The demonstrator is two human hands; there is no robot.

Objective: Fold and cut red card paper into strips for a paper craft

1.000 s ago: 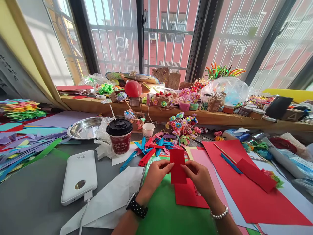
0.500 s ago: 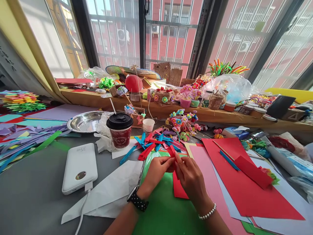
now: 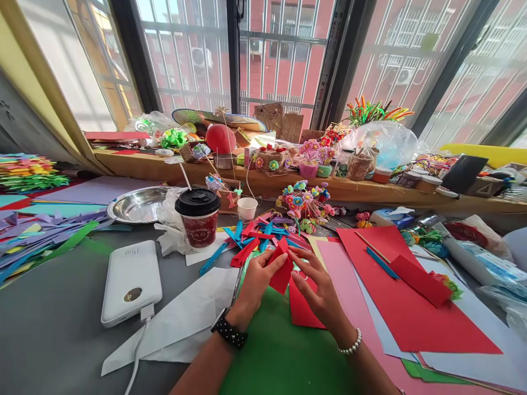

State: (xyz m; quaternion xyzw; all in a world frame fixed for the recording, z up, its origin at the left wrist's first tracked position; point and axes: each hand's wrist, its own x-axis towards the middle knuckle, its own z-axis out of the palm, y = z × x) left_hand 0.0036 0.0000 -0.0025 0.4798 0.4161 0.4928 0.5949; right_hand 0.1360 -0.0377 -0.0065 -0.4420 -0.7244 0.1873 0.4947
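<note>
A small folded piece of red paper (image 3: 280, 272) is pinched in my left hand (image 3: 258, 280), thumb in front. My right hand (image 3: 316, 282) is just to its right, fingers spread, the index fingertip close to the paper's upper right edge; whether it touches I cannot tell. Below the right hand a flat red paper (image 3: 302, 307) lies on the green sheet (image 3: 288, 356), partly hidden by that hand. Just beyond my hands is a pile of folded red and blue paper strips (image 3: 263, 233).
A lidded drink cup (image 3: 198, 222) with a straw, a small paper cup (image 3: 247, 209) and a metal bowl (image 3: 138, 206) stand beyond my hands. A white power bank (image 3: 132, 280) with its cable lies left. Large red paper (image 3: 411, 296) covers other sheets at right.
The red paper has turned to show a broader face, held by my left hand. My right fingers have loosened from their pinch and spread apart. The view has shifted slightly.
</note>
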